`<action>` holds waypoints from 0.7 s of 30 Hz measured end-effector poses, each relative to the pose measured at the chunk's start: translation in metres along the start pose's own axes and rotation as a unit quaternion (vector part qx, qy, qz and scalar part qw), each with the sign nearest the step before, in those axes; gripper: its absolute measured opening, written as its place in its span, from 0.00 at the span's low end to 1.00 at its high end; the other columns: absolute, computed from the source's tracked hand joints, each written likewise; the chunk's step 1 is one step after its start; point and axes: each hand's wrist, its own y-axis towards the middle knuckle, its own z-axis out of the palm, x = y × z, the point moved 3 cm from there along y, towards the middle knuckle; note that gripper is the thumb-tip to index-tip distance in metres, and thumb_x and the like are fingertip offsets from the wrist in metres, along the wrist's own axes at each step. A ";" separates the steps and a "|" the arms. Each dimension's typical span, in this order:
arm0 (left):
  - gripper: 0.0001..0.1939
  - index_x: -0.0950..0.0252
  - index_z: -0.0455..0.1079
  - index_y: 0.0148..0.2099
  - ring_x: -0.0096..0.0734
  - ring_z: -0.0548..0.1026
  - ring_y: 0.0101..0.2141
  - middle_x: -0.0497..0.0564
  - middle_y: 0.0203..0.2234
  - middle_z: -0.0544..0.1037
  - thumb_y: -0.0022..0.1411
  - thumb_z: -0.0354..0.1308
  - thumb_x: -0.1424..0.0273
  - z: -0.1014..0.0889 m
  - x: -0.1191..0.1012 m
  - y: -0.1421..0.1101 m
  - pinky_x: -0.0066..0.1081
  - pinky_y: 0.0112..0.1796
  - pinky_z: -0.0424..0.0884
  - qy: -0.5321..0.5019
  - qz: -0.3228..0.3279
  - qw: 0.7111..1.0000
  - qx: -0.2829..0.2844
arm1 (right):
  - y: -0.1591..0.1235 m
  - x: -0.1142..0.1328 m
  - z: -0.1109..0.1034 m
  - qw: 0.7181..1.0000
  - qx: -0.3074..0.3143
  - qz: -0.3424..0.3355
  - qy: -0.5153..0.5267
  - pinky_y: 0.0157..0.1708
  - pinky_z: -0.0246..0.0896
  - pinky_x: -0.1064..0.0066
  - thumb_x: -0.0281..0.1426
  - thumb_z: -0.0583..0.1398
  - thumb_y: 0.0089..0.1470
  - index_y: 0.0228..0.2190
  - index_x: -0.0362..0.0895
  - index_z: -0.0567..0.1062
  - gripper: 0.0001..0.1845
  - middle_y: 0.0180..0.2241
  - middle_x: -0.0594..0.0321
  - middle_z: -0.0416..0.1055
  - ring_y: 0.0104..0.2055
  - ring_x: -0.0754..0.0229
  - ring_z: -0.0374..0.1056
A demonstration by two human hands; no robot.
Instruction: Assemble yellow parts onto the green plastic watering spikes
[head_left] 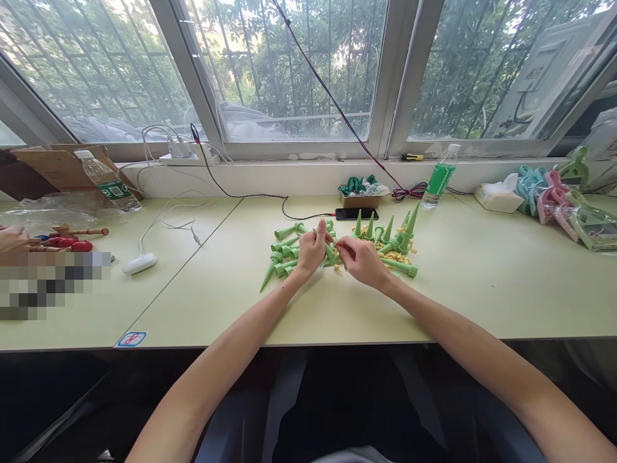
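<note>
My left hand (312,249) is closed around a green plastic watering spike (330,256), its thumb pointing up. Close beside it on the right, my right hand (362,258) has its fingertips pinched together at the spike; whatever they hold is too small to make out. Several green spikes with ribbed ends (285,249) lie to the left of my hands. More spikes (409,230) stand or lean on the right, among small yellow plastic pieces (403,258). One loose yellow piece (338,268) rests on the table just below my fingers.
Behind the spikes are a phone (355,213) on a cable and a small box (362,193). A water bottle (438,179), tissue box (499,194) and plastic clips (554,196) stand right. At left lie a white device (139,263) and another person's hand (12,239) near wooden toys.
</note>
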 end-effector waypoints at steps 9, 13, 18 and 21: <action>0.40 0.65 0.71 0.21 0.22 0.64 0.12 0.50 0.14 0.71 0.64 0.42 0.36 0.000 0.002 0.000 0.29 0.18 0.61 -0.034 -0.032 0.999 0.000 | 0.001 -0.003 0.000 1.000 0.002 0.006 -0.006 0.29 0.55 0.71 0.31 0.54 0.64 0.34 0.44 0.74 0.10 0.24 0.64 0.69 0.24 0.63 0.60; 0.39 0.64 0.70 0.22 0.21 0.60 0.10 0.48 0.14 0.70 0.64 0.43 0.36 0.000 0.006 0.002 0.30 0.15 0.57 -0.065 -0.045 0.997 -0.001 | 0.002 -0.003 -0.001 1.000 0.006 0.013 -0.009 0.30 0.55 0.71 0.31 0.54 0.64 0.34 0.44 0.73 0.10 0.25 0.64 0.70 0.24 0.63 0.62; 0.40 0.64 0.70 0.21 0.24 0.66 0.14 0.50 0.15 0.72 0.65 0.41 0.37 -0.001 0.004 0.002 0.29 0.18 0.61 -0.026 -0.020 0.999 -0.011 | 0.002 -0.003 0.000 0.999 0.014 0.022 -0.019 0.30 0.55 0.71 0.30 0.54 0.63 0.32 0.44 0.73 0.10 0.23 0.64 0.69 0.24 0.63 0.61; 0.39 0.64 0.70 0.21 0.27 0.71 0.18 0.51 0.16 0.74 0.66 0.41 0.38 -0.001 0.002 0.000 0.29 0.21 0.64 0.009 0.005 1.000 -0.014 | 0.002 -0.003 0.000 0.999 0.021 0.026 -0.022 0.30 0.55 0.71 0.30 0.54 0.63 0.30 0.44 0.72 0.10 0.23 0.65 0.69 0.23 0.63 0.60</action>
